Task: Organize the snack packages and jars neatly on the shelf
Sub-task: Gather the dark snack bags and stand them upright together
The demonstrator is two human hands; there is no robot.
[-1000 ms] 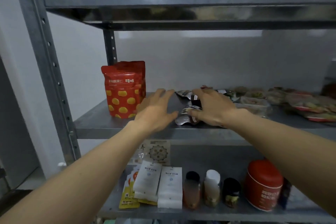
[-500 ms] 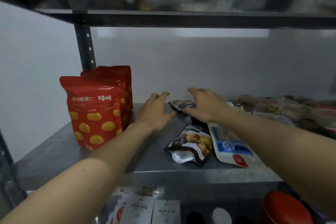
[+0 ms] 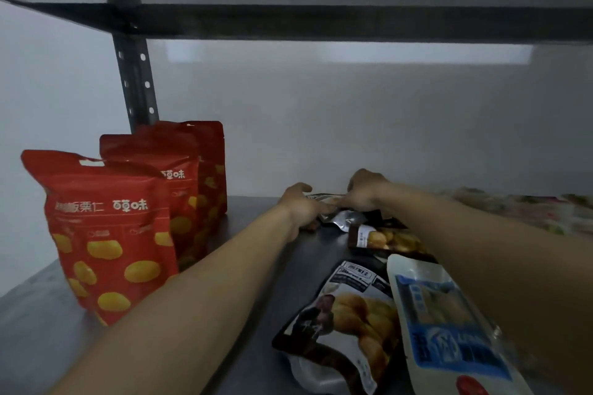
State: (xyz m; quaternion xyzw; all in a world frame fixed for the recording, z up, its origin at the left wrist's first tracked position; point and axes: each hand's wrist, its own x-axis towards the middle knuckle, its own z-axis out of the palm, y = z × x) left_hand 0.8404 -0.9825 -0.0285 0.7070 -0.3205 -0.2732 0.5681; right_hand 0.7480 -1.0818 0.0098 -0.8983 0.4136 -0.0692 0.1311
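Observation:
Both my arms reach deep into the grey metal shelf (image 3: 250, 269). My left hand (image 3: 300, 207) and my right hand (image 3: 364, 191) meet at the back on a small dark and silver snack pouch (image 3: 340, 216), fingers curled on its edges. Two more dark pouches lie flat nearer me, one at the middle (image 3: 388, 239) and one at the front (image 3: 346, 321). A white and blue packet (image 3: 449, 327) lies beside the front pouch, partly under my right forearm. Three red bags with yellow spots (image 3: 109, 234) stand upright in a row at the left.
A heap of pale, blurred packets (image 3: 526, 212) lies along the right back of the shelf. The shelf above (image 3: 321, 13) hangs low overhead. A perforated upright post (image 3: 134, 74) stands behind the red bags. The wall closes the back.
The view has moved closer and lower into the shelf. Both hands have gone further back and come together on the small pouch, the left one now touching it.

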